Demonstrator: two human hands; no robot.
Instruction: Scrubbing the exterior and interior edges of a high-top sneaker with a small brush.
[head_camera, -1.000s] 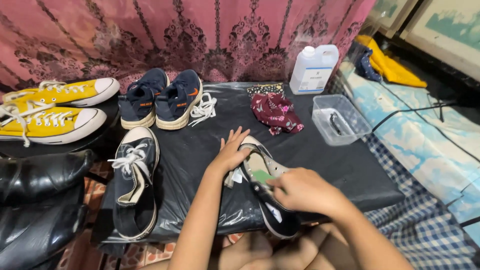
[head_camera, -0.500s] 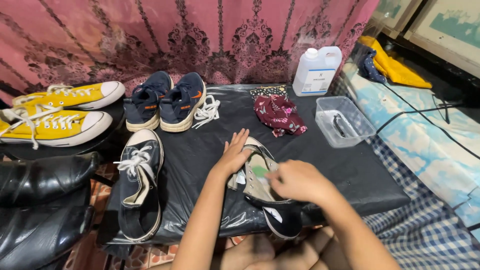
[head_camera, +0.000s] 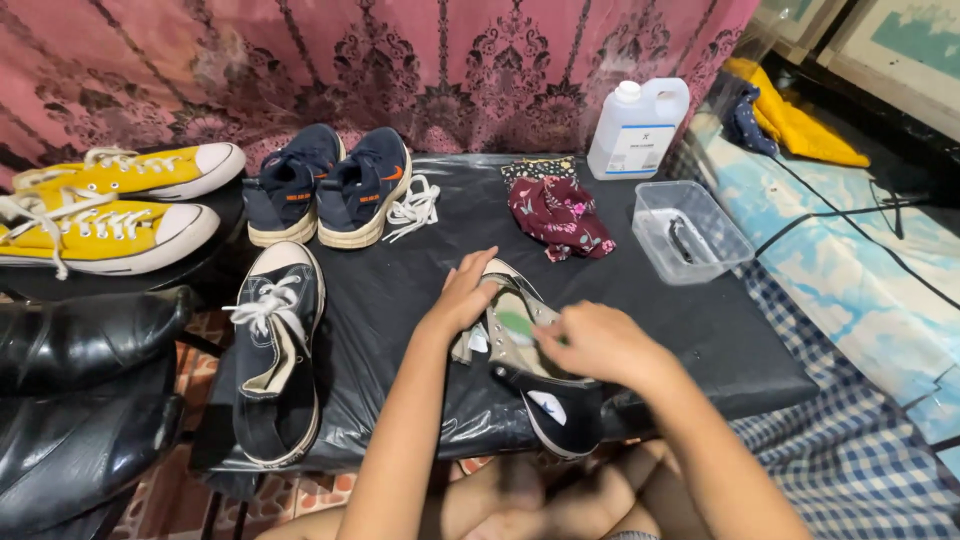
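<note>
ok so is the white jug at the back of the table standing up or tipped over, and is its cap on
Upright and capped. The white jug stands on its base at the back edge of the black table, handle at the top, with its white cap on the neck.

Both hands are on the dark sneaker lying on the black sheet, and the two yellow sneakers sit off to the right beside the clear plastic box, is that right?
Not quite. The yellow sneakers sit at the far left, not by the clear plastic box. The head view shows it. The left hand and right hand are indeed on the dark sneaker on the black sheet.

Dark high-top sneaker, lying sideways, opened wide, on black table
</note>
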